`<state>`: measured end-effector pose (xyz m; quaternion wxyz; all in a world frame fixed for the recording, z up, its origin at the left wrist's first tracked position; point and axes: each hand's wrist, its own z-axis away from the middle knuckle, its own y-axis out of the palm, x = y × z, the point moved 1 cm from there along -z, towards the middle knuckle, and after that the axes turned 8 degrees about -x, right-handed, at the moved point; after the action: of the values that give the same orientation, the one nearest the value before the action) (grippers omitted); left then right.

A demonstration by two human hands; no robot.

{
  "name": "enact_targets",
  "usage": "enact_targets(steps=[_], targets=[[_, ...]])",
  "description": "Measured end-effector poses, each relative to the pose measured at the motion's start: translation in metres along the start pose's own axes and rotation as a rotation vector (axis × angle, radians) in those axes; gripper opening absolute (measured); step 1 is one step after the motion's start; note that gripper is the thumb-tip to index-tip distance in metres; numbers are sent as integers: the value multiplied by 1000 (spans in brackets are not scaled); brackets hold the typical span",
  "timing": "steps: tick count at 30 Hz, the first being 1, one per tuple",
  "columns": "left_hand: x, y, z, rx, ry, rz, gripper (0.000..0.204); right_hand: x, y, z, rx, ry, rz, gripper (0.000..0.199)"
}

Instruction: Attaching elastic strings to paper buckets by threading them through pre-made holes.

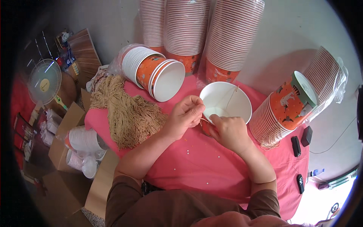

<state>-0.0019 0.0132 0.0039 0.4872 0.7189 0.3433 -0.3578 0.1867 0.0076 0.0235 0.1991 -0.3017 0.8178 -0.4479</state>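
Paper cup (pixel 225 103), white inside and orange outside, is lying tilted on the pink tablecloth (pixel 196 159) with its mouth facing up toward the camera; the left hand (pixel 184 117) is pinching a thin beige string (pixel 231 96) at the cup's rim with fingers closed, while the right hand (pixel 229 132) is gripping the cup's lower edge, thumb pressing on the rim; the string is running across the inside of the cup. Just left of the hands a heap of beige strings (pixel 126 113) is lying on the cloth; behind it a sleeve of stacked cups (pixel 157 73) is resting on its side; another stack (pixel 283 109) is leaning at the right; tall wrapped stacks (pixel 189 26) are standing against the wall.
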Motion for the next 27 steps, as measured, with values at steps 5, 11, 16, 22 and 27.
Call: enact_targets(steps=[5,11,16,22,27], targets=[[-6,-13,-9,-97,-65,109,13,-1,0,1,8,-15,-2,24],[-19,-32,-16,-186,15,117,16,0,-2,2,8,-45,-16,26],[-27,-40,-14,-217,74,108,13,0,-2,1,33,-50,14,27],[-32,-34,-7,-183,315,-823,14,0,-1,1,16,-59,31,27],[-41,-31,-4,-72,403,-1223,18,-1,-2,0,-19,-33,-53,25]])
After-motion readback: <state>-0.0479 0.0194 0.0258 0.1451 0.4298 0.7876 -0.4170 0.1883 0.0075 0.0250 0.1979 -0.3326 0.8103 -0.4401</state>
